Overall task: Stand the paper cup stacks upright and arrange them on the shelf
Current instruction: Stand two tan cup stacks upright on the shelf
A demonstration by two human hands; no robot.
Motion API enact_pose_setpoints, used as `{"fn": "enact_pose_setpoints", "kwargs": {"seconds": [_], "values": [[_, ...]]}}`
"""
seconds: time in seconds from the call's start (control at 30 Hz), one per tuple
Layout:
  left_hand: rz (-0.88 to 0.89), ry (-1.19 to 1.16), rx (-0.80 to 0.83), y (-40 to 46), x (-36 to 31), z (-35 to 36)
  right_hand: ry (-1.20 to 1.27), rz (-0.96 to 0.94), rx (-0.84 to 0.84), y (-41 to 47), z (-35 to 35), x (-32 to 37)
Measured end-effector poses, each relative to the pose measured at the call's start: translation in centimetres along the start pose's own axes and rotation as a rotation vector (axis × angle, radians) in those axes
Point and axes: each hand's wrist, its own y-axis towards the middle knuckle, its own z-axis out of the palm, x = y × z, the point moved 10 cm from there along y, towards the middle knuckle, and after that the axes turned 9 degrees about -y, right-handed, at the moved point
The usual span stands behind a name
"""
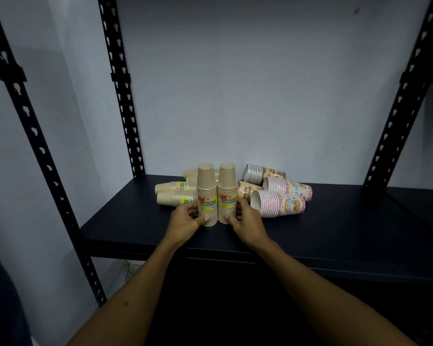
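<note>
Step in hand: two kraft cup stacks stand upright, mouths down, touching side by side on the shelf. The left hand grasps the base of the left stack; the right hand grasps the base of the right stack — fingers curl behind, thumbs in front.

Next move, by judgement: let go, then raise a fallen stack. Kraft stacks lie beyond the left fingers, printed stacks just beside the right fingers.

Surface: dark, matte board — black perforated uprights, pale wall behind.

Two bare forearms observed, no sleeves, left hand and right hand ungloved, short nails noted on thumbs.
</note>
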Motion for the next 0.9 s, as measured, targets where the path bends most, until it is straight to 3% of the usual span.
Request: {"fn": "enact_pose_setpoints", "kwargs": {"seconds": [0.43,0.9], "values": [[-0.088,0.043,-0.123,-2.7,1.9,-7.7,0.032,-0.110,0.152,0.3,5.6,4.9],[-0.111,0.185,-0.461,-4.8,3.8,-19.3,0.139,-0.182,0.231,3.1,16.5,12.6]]}}
